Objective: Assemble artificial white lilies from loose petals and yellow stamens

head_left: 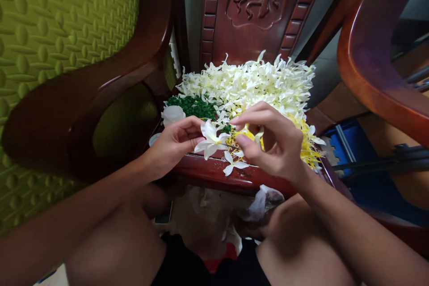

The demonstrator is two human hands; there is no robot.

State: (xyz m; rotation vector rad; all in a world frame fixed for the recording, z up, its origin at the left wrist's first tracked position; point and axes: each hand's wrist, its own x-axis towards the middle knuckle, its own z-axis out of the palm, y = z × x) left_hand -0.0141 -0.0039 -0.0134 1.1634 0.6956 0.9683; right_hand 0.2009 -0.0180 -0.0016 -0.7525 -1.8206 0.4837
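My left hand [174, 143] pinches a white artificial flower [210, 139] between thumb and fingers, its yellowish centre turned to the right. From that centre a thin dark stem runs toward my right hand [271, 138]. The right index finger and thumb are bent and apart at their tips. Behind that thumb a small pale flower piece [258, 137] shows among the curled fingers; its grip is partly hidden. Below the hands, a loose white flower [233, 164] lies at the front edge of the wooden seat [214, 174].
White petal pieces [258, 82] form a large heap on the seat, beside green pieces [196, 107] and yellow stamen threads [306, 147]. White cup-shaped petals [172, 114] lie at left. A carved chair back [256, 31] rises behind; wooden armrests [80, 94] flank it. A plastic bag [264, 199] hangs below.
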